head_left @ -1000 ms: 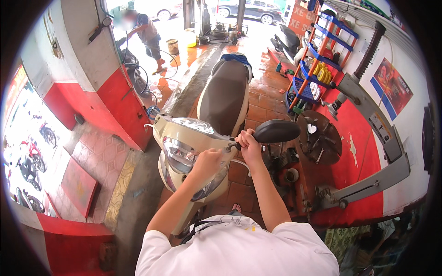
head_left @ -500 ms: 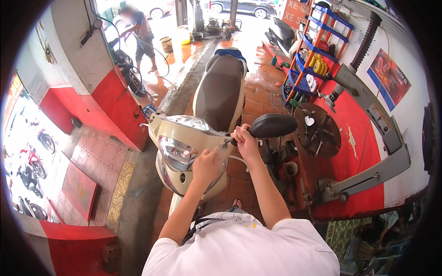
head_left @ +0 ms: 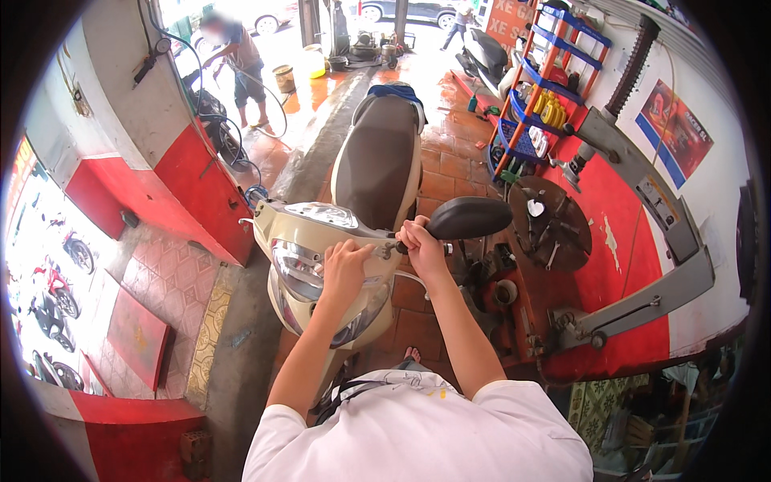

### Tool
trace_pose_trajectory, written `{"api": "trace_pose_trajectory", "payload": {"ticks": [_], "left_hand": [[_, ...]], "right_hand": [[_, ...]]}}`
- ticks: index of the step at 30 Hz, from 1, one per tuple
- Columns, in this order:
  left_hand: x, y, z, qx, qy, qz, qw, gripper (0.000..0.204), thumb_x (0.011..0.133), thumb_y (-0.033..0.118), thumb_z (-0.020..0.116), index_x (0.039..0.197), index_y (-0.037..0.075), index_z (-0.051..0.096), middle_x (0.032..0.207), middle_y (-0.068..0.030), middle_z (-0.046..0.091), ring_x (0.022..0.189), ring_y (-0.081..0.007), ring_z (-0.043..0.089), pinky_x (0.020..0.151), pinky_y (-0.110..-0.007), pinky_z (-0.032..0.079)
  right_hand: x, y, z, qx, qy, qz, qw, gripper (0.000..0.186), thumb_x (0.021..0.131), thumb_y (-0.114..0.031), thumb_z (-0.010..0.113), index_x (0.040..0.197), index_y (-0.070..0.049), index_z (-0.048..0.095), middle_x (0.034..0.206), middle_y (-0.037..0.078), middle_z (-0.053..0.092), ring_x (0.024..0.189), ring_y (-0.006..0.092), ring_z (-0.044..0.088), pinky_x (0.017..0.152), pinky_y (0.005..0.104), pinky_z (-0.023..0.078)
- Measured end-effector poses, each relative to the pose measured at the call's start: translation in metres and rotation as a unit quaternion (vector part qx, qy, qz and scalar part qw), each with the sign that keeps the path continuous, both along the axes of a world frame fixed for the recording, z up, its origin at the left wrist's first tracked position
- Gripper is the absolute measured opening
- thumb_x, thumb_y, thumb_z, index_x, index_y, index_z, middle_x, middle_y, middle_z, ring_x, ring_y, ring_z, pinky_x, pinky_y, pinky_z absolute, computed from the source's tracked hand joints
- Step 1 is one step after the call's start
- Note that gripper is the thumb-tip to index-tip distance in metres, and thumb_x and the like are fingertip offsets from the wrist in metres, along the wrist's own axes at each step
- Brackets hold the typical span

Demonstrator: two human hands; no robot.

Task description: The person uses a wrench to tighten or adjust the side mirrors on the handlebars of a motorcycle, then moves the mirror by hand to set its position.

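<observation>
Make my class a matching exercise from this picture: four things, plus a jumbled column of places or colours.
Column one:
1. scooter
2. right hand
3. rack
4. left hand

Column two:
A. blue shelves, orange posts
B. at the scooter's front
C. cream bodywork
D. beside the black mirror

Pairs: 1-C; 2-D; 3-A; 4-B

white shirt (head_left: 418, 446) | short sleeves (head_left: 526, 410) | dark-lined print (head_left: 408, 377) | yellow marks (head_left: 433, 394)
</observation>
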State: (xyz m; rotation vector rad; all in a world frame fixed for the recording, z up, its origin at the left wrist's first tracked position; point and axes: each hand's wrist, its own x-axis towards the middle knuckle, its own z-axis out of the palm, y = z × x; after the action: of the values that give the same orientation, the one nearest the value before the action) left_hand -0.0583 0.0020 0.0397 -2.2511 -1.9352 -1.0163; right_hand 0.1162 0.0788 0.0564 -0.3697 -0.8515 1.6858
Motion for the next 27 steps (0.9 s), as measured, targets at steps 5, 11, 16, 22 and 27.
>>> {"api": "trace_pose_trajectory", "payload": {"ticks": [5,11,16,22,27], "left_hand": [[-0.004,0.010,0.009,-0.002,0.055,-0.021,0.998,0.039,0.080,-0.001,0.062,0.110,0.020,0.075,0.092,-0.0051,0.062,0.101,-0.0250,0.059,0.112,-0.053,0.033],[-0.013,0.018,0.010,-0.029,0.040,-0.057,0.997,0.042,0.081,-0.003,0.057,0.110,0.021,0.076,0.094,-0.0043,0.061,0.104,-0.0249,0.058,0.119,-0.058,0.021],[-0.022,0.033,0.011,-0.035,0.078,-0.092,0.992,0.045,0.081,-0.003,0.056,0.111,0.024,0.076,0.096,-0.0047,0.062,0.107,-0.0255,0.057,0.119,-0.058,0.021],[-0.025,0.048,0.021,-0.060,0.112,-0.171,0.977,0.045,0.080,-0.002,0.056,0.112,0.024,0.076,0.096,-0.0065,0.062,0.108,-0.0266,0.057,0.117,-0.055,0.026],[-0.025,0.042,0.027,-0.082,0.096,-0.184,0.975,0.045,0.081,-0.002,0.057,0.115,0.022,0.075,0.095,-0.0076,0.063,0.103,-0.0260,0.059,0.098,-0.043,0.042]], "right_hand": [[0.003,0.001,-0.001,0.003,0.003,-0.002,1.000,0.038,0.092,-0.005,0.064,0.065,-0.017,0.038,0.059,-0.007,0.032,0.055,0.0066,0.033,0.067,0.0268,0.038],[0.002,0.003,-0.005,0.001,0.007,0.006,1.000,0.040,0.091,-0.004,0.064,0.064,-0.017,0.038,0.058,-0.008,0.031,0.054,0.0066,0.032,0.066,0.0263,0.036],[0.001,0.001,0.000,0.001,0.010,0.008,1.000,0.041,0.092,-0.004,0.064,0.063,-0.017,0.037,0.057,-0.008,0.031,0.054,0.0069,0.031,0.067,0.0261,0.036],[0.002,0.000,0.002,-0.001,0.000,0.006,1.000,0.043,0.092,-0.005,0.064,0.063,-0.017,0.035,0.057,-0.008,0.030,0.054,0.0069,0.032,0.070,0.0268,0.038],[0.001,0.001,0.001,0.003,0.000,0.012,1.000,0.043,0.092,-0.005,0.063,0.062,-0.017,0.035,0.057,-0.008,0.030,0.054,0.0070,0.031,0.069,0.0271,0.037]]}}
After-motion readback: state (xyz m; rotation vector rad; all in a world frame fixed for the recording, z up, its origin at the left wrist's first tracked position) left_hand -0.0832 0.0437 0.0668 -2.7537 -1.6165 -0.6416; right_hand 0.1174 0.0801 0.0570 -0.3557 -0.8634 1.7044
